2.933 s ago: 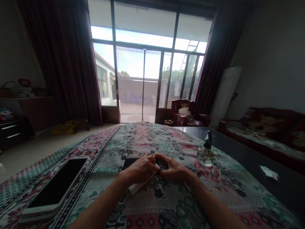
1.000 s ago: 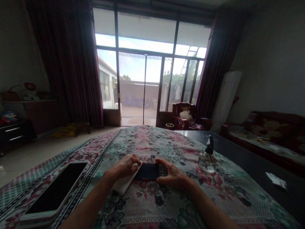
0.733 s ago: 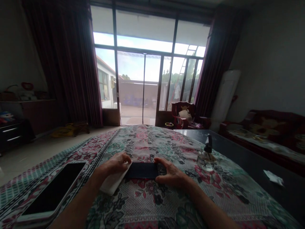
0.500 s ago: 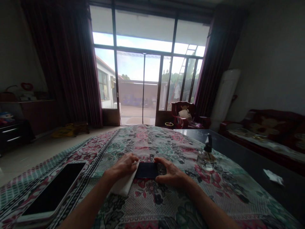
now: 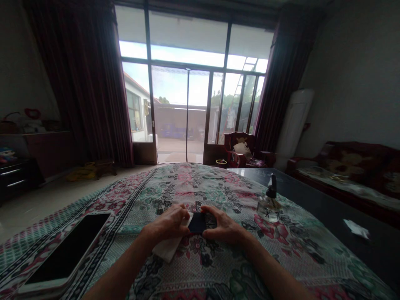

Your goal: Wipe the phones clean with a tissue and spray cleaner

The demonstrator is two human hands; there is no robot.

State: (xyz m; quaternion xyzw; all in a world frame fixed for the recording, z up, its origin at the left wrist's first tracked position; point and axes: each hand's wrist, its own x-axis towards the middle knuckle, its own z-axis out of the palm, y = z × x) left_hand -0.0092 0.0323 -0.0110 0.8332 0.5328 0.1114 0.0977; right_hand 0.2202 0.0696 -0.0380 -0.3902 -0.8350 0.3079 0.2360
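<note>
A small dark phone lies flat on the flowered cloth in front of me. My left hand is closed on a white wipe and presses it onto the left part of the phone's screen. My right hand grips the phone's right end with thumb and fingers curled round it. Most of the phone is hidden under the two hands.
A larger white phone with a black screen lies at the lower left of the cloth. A small glass spray bottle stands to the right. A crumpled white scrap lies on the dark table. Glass doors, curtains, armchair and sofa lie beyond.
My left hand slid the white wipe left along the phone's screen, baring it, then back right over it. My right hand has stayed on the phone's right end.
</note>
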